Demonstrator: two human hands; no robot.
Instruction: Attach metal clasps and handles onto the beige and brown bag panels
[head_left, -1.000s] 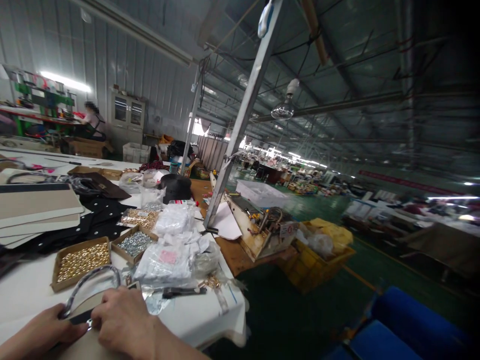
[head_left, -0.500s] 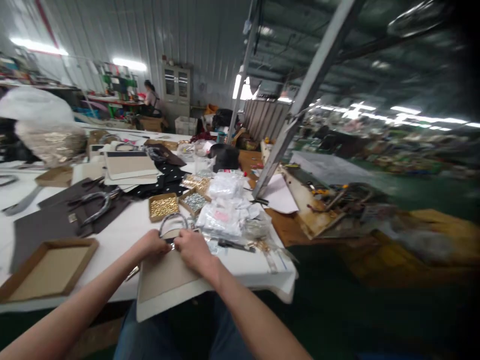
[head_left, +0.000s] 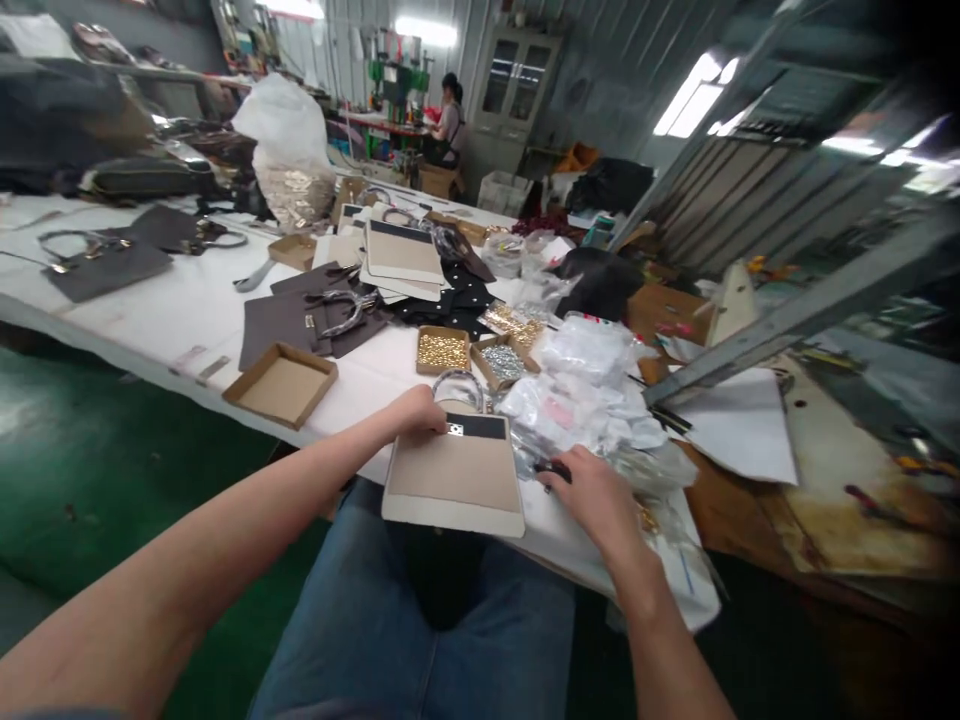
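Note:
A beige bag panel (head_left: pixel 457 478) with a black top strip and a metal handle (head_left: pixel 459 381) lies at the near edge of the white table (head_left: pixel 180 300). My left hand (head_left: pixel 418 412) rests closed on the panel's top left corner, by a small metal fitting. My right hand (head_left: pixel 590 500) is to the right of the panel, its fingers closed on a small dark tool (head_left: pixel 553 468) that lies beside clear plastic bags (head_left: pixel 592 400).
Small cardboard boxes of gold (head_left: pixel 442 350) and silver (head_left: pixel 503 363) hardware sit behind the panel. An open shallow box (head_left: pixel 280 384) is at left. Dark bag pieces, stacked beige panels (head_left: pixel 403 258) and a slanted metal bar (head_left: pixel 795 315) lie around. A person (head_left: pixel 450 125) works far behind.
The view has swung down and left. My right hand left the panel's top and moved right onto the dark tool. My left hand stays on the panel.

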